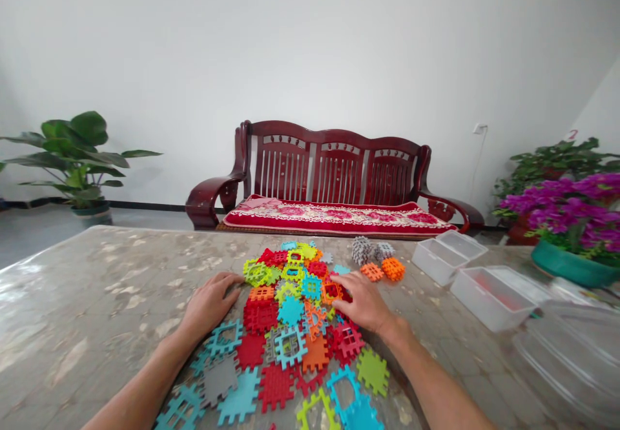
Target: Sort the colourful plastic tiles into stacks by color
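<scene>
A loose heap of flat plastic interlocking building tiles (291, 310) with notched edges spreads over the middle of the table, in red, blue, lime green, orange and grey. Some tiles are solid; others have window-like cutouts. My left hand (212, 299) rests at the heap's left side, fingers stretched forward near the lime green tiles (256, 272), holding nothing. On the right side, my right hand (362, 299) lies with fingers apart over the heap's edge. Its fingertips touch or hover by an orange window tile (331, 291); it partly covers red tiles beneath.
Beyond my right hand stand grey notched stacks (362, 250) and orange ones (392, 268). Clear plastic boxes (491, 297) and lids (576, 346) lie to the right, near a teal flower pot (571, 263). A wooden bench (339, 165) stands behind the table (97, 301).
</scene>
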